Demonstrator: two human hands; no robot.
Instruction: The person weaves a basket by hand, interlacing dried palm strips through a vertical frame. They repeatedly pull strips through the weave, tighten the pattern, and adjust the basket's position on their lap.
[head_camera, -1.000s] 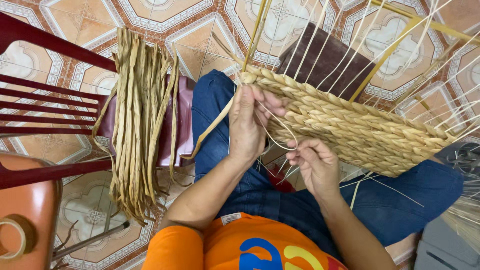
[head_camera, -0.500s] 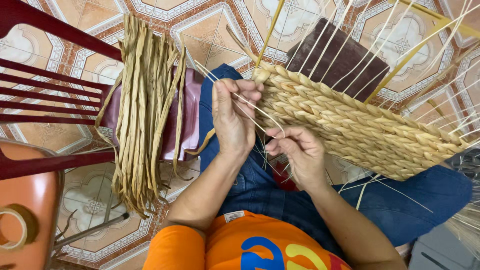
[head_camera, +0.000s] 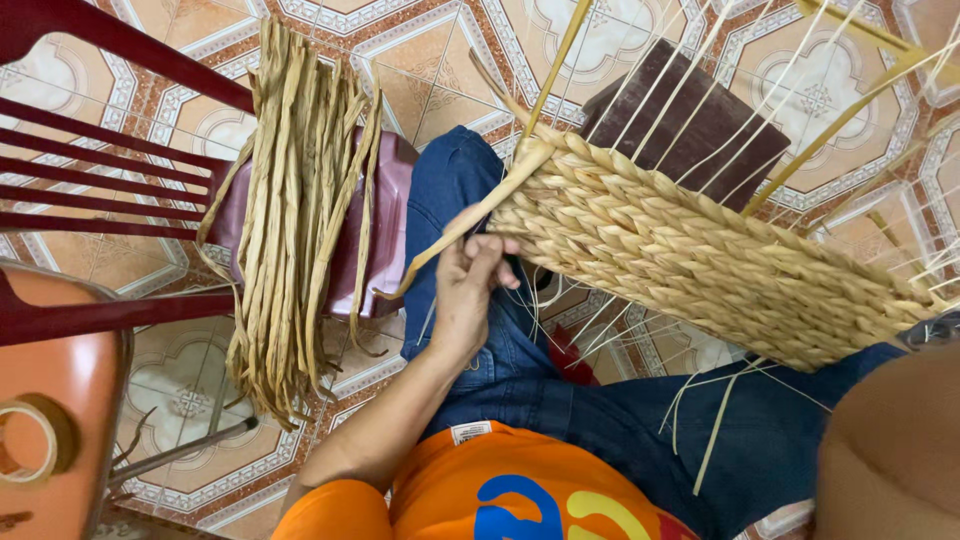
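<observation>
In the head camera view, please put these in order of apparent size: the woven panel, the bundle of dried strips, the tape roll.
1. woven panel
2. bundle of dried strips; long but narrower, so the order of these two is not certain
3. tape roll; clearly smallest, partly cut off by the frame

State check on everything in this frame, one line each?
left hand: closed on a flat fibre strand at the panel's edge
right hand: hidden, cannot tell
woven panel: partly woven, tilted across the lap, thin spokes sticking out
fibre strand: taut, running into the weave
fibre bundle: loose, draped over red chair
tape roll: lying flat on orange stool
</observation>
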